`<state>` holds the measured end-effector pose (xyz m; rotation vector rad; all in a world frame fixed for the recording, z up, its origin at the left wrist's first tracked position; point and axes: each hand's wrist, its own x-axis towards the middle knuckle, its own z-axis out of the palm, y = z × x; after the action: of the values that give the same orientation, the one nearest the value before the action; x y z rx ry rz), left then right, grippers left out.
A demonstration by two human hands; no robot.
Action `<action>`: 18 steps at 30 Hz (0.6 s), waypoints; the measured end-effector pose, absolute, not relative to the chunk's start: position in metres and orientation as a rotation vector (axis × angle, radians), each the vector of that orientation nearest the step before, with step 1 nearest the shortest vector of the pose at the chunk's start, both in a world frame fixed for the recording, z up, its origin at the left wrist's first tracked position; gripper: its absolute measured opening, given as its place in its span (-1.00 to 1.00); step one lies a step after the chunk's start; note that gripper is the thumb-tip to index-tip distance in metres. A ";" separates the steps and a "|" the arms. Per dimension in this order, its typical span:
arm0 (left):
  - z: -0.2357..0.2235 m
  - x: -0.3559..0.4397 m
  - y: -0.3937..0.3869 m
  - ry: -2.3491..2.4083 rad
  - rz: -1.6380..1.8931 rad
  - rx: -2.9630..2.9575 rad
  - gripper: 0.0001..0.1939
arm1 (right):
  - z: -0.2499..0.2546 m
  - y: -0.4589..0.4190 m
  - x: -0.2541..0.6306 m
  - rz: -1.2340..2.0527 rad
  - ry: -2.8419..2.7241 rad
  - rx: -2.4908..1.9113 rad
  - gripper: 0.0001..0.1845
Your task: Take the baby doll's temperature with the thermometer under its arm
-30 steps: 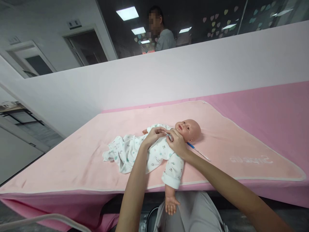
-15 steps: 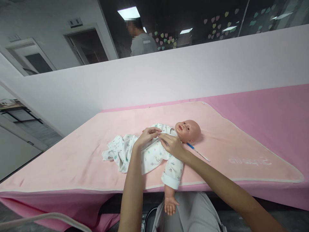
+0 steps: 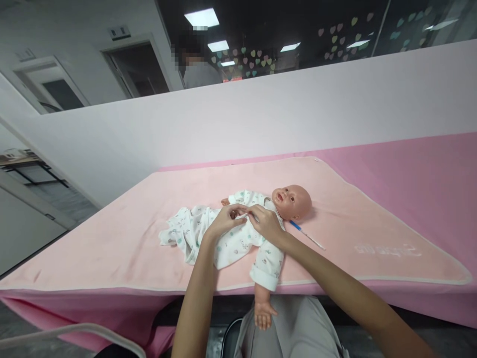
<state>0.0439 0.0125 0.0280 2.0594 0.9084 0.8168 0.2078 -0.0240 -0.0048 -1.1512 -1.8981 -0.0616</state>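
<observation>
A baby doll lies on its back on a peach mat, head to the right, dressed in a white printed romper. Over its chest, my left hand has its fingers curled, pinching the front of the romper. Close against it, my right hand grips the same cloth with bent fingers near the fastening. The fingertips of both hands almost meet; the fastening itself is too small to make out. One doll arm hangs over the near table edge. Beside the doll's head lies a thin thermometer-like stick with a blue end.
The peach mat covers much of a pink-clothed table. A low white wall runs behind it, with dark glass above. Past the wall is a person in grey. A pale curved bar stands at the lower left.
My left hand has turned, its thumb now apart from the fingers, and both hands have drawn together on the cloth. The doll's far hand has come into view. The person behind has moved left.
</observation>
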 end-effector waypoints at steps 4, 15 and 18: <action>0.027 0.043 0.014 0.913 0.817 1.996 -0.60 | -0.006 -0.024 0.208 -0.056 -1.896 -1.144 -0.83; 0.029 0.037 0.017 0.844 0.771 1.629 -0.43 | -0.011 -0.021 0.209 -0.091 -1.918 -1.111 -0.83; 0.030 0.036 0.016 0.850 0.768 1.595 -0.48 | -0.010 -0.022 0.209 -0.086 -1.928 -1.113 -0.83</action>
<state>0.0361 0.0162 0.0300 1.5945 0.8501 0.7683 0.2088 -0.0221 -0.0099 -1.1134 -1.9278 -0.0857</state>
